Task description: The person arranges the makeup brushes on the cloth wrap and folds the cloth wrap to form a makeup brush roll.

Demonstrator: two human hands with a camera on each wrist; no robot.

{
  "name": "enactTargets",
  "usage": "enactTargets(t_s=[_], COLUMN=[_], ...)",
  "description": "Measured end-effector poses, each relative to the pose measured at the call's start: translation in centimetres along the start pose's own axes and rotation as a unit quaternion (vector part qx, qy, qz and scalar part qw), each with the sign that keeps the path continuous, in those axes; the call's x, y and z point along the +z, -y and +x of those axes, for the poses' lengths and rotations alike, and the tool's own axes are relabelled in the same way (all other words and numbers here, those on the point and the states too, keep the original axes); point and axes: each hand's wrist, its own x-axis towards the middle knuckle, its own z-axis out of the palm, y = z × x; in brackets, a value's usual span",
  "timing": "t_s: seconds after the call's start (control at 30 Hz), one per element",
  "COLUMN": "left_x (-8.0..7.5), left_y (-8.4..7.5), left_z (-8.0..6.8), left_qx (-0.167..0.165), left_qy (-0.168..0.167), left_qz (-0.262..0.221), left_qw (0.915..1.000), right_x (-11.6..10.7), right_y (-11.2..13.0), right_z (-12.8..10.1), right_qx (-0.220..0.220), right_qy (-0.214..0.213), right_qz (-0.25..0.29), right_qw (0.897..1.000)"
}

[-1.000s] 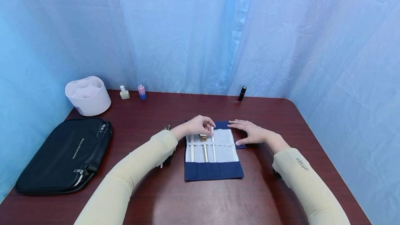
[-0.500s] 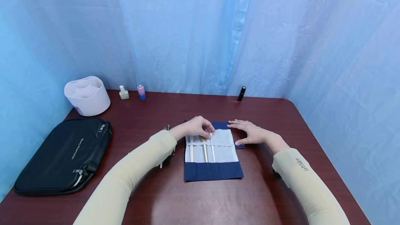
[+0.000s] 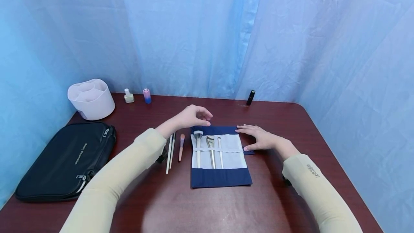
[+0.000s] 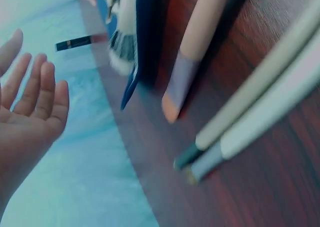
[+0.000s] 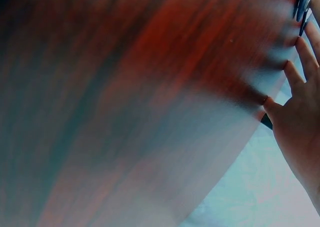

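Just let go of the thin brush (image 3: 221, 158) with the left hand (image 3: 190, 117), now empty near the far edge of the cloth roll (image 3: 223, 178), leaving that brush under the strap (image 3: 231, 150) beside the eyelash curler (image 3: 212, 159), apparently settled, while resting the right hand (image 3: 260, 137), ungripping, at the roll's right edge.

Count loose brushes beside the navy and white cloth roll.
3, left of the roll: short pink brush with orange bristles nearest, then slim cream brush, then slim white brush. The pale yellow left sleeve may hide more.
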Motion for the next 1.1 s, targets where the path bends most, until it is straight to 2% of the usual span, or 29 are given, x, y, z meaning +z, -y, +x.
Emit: enactTargets(t_s=[0.13, 0.27, 0.43, 0.57, 0.77, 0.97, 1.1], left_x=[-1.3, -2.1, -2.4, -2.3, -1.9, -1.2, -0.6], left_y=[0.1, 0.8, 1.7, 2.5, 3.5, 4.5, 5.5], left_z=[-1.6, -3.3, -5.3, -6.9, -8.8, -10.3, -10.9], left_qx=[-0.026, -0.047, -0.065, -0.079, -0.089, -0.100, -0.095], left_qy=[-0.054, -0.110, -0.165, -0.192, -0.202, -0.181, -0.165], left_qz=[0.013, 0.036, 0.052, 0.063, 0.084, 0.094, 0.099], left_qw=[0.9981, 0.9921, 0.9827, 0.9762, 0.9719, 0.9739, 0.9768], right_x=[0.0, 0.0, 0.1, 0.2, 0.1, 0.2, 0.3], right_y=[0.0, 0.0, -0.3, -0.2, -0.1, -0.1, -0.1], right_z=[-0.1, 0.0, 0.1, 0.2, 0.2, 0.1, 0.2], right_qx=[-0.007, -0.011, -0.004, 0.001, -0.002, -0.003, -0.002], right_qy=[-0.004, -0.006, -0.003, -0.001, -0.002, -0.003, -0.001], right_qz=[0.001, 0.001, -0.007, -0.001, 0.003, -0.001, 0.001], right_qw=[1.000, 1.000, 1.000, 1.000, 1.000, 1.000, 1.000])
